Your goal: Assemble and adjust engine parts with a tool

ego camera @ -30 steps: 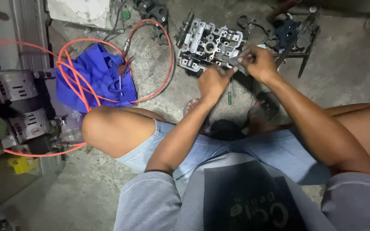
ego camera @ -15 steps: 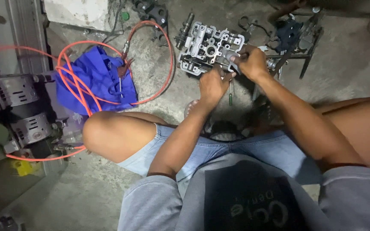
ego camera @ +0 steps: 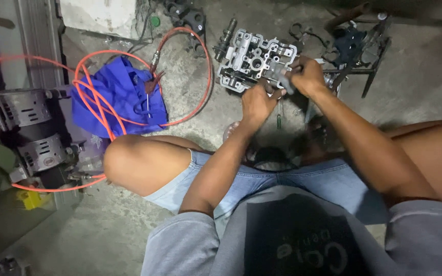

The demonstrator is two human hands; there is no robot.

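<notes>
The hands meet at the metal engine part (ego camera: 254, 64) on the floor. At nine o'clock from it, the orange hose (ego camera: 200, 82) loops across the way, with the blue cloth (ego camera: 121, 97) past it. At three o'clock, dark metal pieces (ego camera: 356, 48) crowd close. At four o'clock, bare floor (ego camera: 415, 87) gives room.

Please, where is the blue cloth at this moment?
In the head view, the blue cloth lies on the concrete floor at the left, under loops of orange hose, beyond the person's bare knee.
</notes>
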